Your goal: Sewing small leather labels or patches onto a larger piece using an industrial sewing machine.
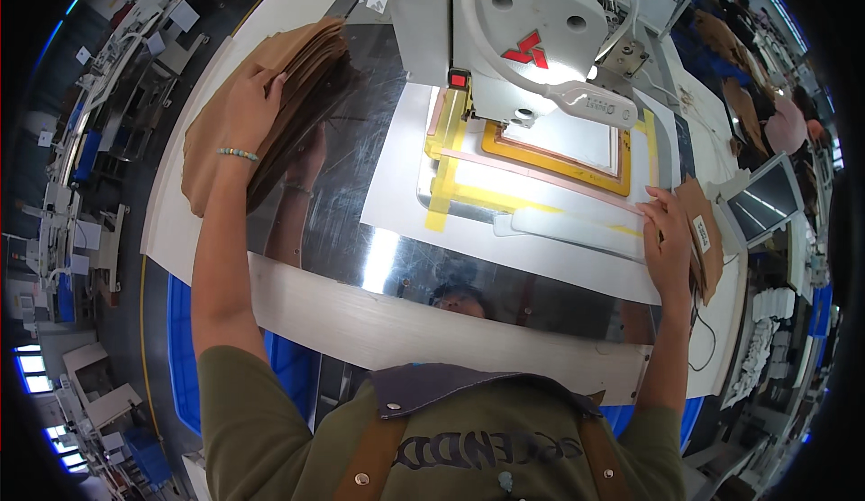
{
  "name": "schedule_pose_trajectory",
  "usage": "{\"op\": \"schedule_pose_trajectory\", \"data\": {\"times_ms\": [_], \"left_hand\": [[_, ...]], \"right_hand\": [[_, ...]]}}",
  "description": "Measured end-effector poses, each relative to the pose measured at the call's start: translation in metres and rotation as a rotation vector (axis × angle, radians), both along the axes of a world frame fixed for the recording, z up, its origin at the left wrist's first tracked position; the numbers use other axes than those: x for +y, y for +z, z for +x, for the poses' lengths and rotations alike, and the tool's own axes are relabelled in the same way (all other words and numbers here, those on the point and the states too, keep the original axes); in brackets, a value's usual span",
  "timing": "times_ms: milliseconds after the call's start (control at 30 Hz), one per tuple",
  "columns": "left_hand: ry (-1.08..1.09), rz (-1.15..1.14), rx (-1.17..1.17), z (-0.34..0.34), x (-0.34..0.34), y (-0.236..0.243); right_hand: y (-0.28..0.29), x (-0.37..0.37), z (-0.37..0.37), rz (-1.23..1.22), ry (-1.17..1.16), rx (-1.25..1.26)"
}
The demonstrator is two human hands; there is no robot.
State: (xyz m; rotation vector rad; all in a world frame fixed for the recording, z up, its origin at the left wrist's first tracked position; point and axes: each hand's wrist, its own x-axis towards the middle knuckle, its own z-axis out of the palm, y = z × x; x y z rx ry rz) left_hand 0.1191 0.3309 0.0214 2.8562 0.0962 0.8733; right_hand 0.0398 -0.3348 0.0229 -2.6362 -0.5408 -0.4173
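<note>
On the left of the table lies a thick stack of brown cut fabric pieces point(212, 145). My left hand point(257, 100) rests on it, fingers bent and pinched at the upper piece near its right edge. My right hand point(665, 231) is at the right edge of a white template sheet point(396, 195), fingers loosely curled and apart, with nothing visible in them. Just right of it are more brown fabric pieces point(703, 235), the top one bearing a white label. A yellow-edged frame point(559, 169) sits on the sheet under the white sewing machine head point(514, 41).
The shiny metal plate point(315, 258) spans the middle of the table, with a pale wooden front edge point(360, 321). A white lamp arm point(590, 100) hangs over the frame. A dark screen point(766, 196) stands at the right. Blue bins point(185, 357) show below the table.
</note>
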Motion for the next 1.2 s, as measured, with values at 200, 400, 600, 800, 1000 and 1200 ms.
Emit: {"op": "schedule_pose_trajectory", "data": {"times_ms": [200, 400, 600, 800, 1000, 1200], "left_hand": [[0.028, -0.695, 0.363, 0.021, 0.032, 0.017], [-0.082, -0.206, 0.243, 0.003, -0.008, 0.012], [-0.060, -0.496, 0.229, 0.016, 0.019, 0.010], [0.011, -0.580, -0.030, 0.013, 0.014, 0.037], [-0.227, -0.039, -0.196, -0.051, -0.078, 0.037], [-0.625, 0.179, -0.006, -0.101, -0.149, -0.012]], "right_hand": [[0.009, 0.005, -0.004, 0.054, 0.017, 0.026], [0.015, 0.038, 0.001, 0.027, 0.125, -0.036], [0.011, 0.069, 0.004, 0.100, 0.235, 0.046], [0.014, 0.076, 0.001, 0.119, 0.286, 0.045], [0.020, 0.101, -0.006, 0.004, 0.385, 0.032], [0.005, 0.165, 0.002, -0.150, 0.655, -0.180]]}}
